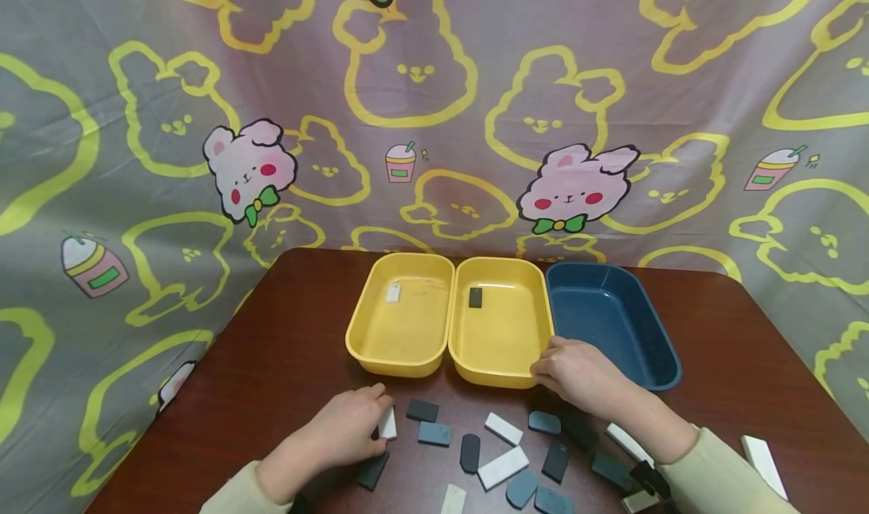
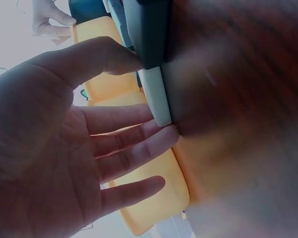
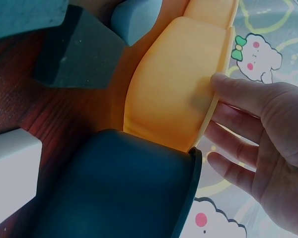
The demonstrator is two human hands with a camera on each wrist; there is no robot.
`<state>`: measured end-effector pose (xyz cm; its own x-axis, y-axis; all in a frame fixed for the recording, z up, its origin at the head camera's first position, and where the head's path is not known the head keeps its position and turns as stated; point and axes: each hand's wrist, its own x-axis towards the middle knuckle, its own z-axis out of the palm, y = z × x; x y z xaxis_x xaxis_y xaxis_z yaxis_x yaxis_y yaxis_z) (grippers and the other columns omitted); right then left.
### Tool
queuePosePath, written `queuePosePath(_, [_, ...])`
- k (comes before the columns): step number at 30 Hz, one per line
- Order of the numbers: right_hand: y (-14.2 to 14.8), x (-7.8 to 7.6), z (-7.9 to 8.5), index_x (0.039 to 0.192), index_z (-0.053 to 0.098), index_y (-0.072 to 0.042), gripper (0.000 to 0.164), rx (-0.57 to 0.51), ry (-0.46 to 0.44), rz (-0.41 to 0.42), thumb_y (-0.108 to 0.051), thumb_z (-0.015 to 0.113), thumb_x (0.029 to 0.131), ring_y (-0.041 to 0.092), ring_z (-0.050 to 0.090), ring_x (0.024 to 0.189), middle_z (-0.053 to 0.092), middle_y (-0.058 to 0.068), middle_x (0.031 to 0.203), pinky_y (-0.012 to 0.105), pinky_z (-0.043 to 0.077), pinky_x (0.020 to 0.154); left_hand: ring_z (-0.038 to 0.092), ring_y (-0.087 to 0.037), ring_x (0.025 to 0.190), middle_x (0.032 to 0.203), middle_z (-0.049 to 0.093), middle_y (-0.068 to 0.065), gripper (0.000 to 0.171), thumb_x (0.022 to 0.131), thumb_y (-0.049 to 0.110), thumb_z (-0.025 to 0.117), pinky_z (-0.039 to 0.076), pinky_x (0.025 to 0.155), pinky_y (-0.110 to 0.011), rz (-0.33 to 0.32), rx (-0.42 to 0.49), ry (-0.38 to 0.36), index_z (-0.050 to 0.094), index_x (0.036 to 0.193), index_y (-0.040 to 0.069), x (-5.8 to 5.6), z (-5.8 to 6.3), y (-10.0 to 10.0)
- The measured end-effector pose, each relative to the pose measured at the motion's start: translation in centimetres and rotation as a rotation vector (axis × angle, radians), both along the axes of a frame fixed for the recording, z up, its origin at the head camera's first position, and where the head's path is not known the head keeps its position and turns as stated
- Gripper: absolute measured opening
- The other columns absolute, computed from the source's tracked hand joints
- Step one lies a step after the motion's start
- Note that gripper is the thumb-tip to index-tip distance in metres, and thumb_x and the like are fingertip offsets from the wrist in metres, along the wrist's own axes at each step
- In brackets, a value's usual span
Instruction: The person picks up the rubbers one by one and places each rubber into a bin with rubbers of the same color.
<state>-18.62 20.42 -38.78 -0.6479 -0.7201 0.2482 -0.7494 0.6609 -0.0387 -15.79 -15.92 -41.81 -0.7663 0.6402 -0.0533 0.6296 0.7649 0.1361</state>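
Note:
My left hand point(image 1: 342, 427) reaches down to the tabletop and pinches a white block point(image 1: 388, 423) end to end. In the left wrist view its thumb point(image 2: 121, 62) meets the near end and its fingertips the far end; a dark block point(image 2: 148, 32) stands close by the thumb. My right hand point(image 1: 577, 370) is over the near right corner of the middle yellow bin point(image 1: 502, 380). Its thumb touches the rim in the right wrist view, with the fingers loosely extended and no block visible among them. A faint dark patch shows through the bin wall.
A left yellow bin point(image 1: 400, 366) holds a small white block point(image 1: 393, 293); a dark block point(image 1: 475, 297) lies in the middle one. Beside them stands a blue bin point(image 1: 668, 359). Several white, dark and blue-grey blocks lie scattered in front, under and near the right forearm.

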Motion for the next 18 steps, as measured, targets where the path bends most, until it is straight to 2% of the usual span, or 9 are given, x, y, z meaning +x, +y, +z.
queuePosePath(3, [0.0, 0.0, 0.0, 0.077, 0.072, -0.015, 0.01, -0.002, 0.002, 0.001, -0.01, 0.081, 0.078, 0.01, 0.047, 0.067, 0.053, -0.013, 0.064, 0.026, 0.045, 0.06, 0.049, -0.012, 0.07, 0.082, 0.052, 0.002, 0.04, 0.069, 0.026, 0.081, 0.045, 0.058, -0.031, -0.001, 0.005, 0.029, 0.068, 0.1, 0.003, 0.0, 0.0, 0.1])
queuePosePath(7, [-0.1, 0.0, 0.1, 0.076, 0.072, -0.015, 0.011, 0.001, -0.004, -0.005, -0.01, 0.08, 0.078, 0.01, 0.046, 0.067, 0.053, -0.014, 0.063, 0.026, 0.044, 0.06, 0.05, -0.012, 0.069, 0.08, 0.052, 0.003, 0.042, 0.071, 0.032, 0.083, 0.043, 0.056, -0.03, 0.014, 0.003, 0.032, 0.069, 0.099, 0.005, 0.0, 0.2, 0.3])
queuePosePath(10, [-0.2, -0.1, 0.3, 0.075, 0.071, -0.016, 0.012, -0.008, -0.031, -0.021, -0.01, 0.08, 0.078, 0.009, 0.045, 0.065, 0.051, -0.015, 0.063, 0.026, 0.043, 0.059, 0.05, -0.01, 0.067, 0.079, 0.052, 0.004, 0.039, 0.071, 0.033, 0.084, 0.043, 0.056, -0.029, -0.001, -0.006, 0.039, 0.07, 0.096, 0.008, -0.2, 0.3, 0.2])
queuePosePath(12, [-0.3, -0.1, 0.4, 0.078, 0.073, -0.014, 0.008, -0.008, -0.058, -0.041, -0.012, 0.08, 0.079, 0.01, 0.048, 0.066, 0.056, -0.012, 0.066, 0.027, 0.045, 0.06, 0.05, -0.009, 0.065, 0.078, 0.052, 0.004, 0.036, 0.071, 0.032, 0.085, 0.043, 0.055, -0.029, -0.016, -0.013, 0.043, 0.07, 0.093, 0.009, -0.5, 0.5, 0.0])
queuePosePath(15, [-0.9, -0.1, 0.6, 0.086, 0.075, -0.01, 0.011, -0.011, -0.07, -0.072, -0.018, 0.08, 0.08, 0.012, 0.055, 0.069, 0.065, -0.006, 0.075, 0.03, 0.049, 0.063, 0.048, -0.007, 0.063, 0.078, 0.052, 0.006, 0.033, 0.072, 0.032, 0.084, 0.043, 0.056, -0.029, -0.026, -0.014, 0.005, 0.07, 0.093, 0.011, -0.7, 1.3, -0.3])
queuePosePath(18, [-1.9, 0.0, 0.8, 0.095, 0.074, -0.006, 0.022, -0.021, -0.03, -0.09, -0.023, 0.079, 0.081, 0.016, 0.06, 0.073, 0.069, 0.002, 0.084, 0.034, 0.052, 0.066, 0.046, -0.005, 0.064, 0.079, 0.053, 0.008, 0.032, 0.075, 0.032, 0.083, 0.043, 0.058, -0.028, -0.021, 0.006, -0.063, 0.071, 0.097, 0.013, -0.7, 2.4, -0.7])
